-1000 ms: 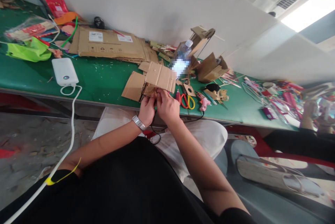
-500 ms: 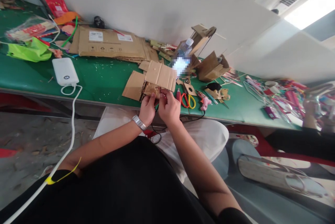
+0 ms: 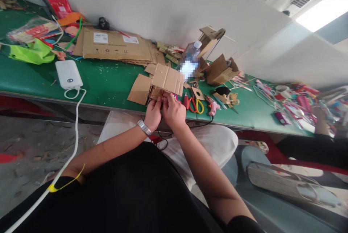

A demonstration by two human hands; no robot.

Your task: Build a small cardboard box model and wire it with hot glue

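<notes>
A small folded cardboard box (image 3: 168, 77) with a ridged top flap is at the table's near edge, its open side toward me. My left hand (image 3: 153, 116) is closed at its lower left, thumb and fingers pinching the cardboard. Right beside it, my right hand (image 3: 174, 112) is closed too, its fingertips together at the opening near my left thumb. What those fingertips pinch is hidden. A flat cardboard piece (image 3: 139, 89) lies just left of the box. To the right are red-and-yellow-handled scissors (image 3: 196, 105) and a pink glue gun (image 3: 213, 106).
Stacked flattened cardboard (image 3: 116, 48) lies at the back of the green table (image 3: 108, 89). A white power bank (image 3: 69, 74) trails a cable past my left arm. A plastic bottle (image 3: 192, 52) and cardboard models stand behind. Another person's arm (image 3: 304, 149) reaches in at far right.
My right hand has shifted slightly left, its fingertips moving from the box's edge to beside my left thumb. My left hand and the box are nearly unmoved.
</notes>
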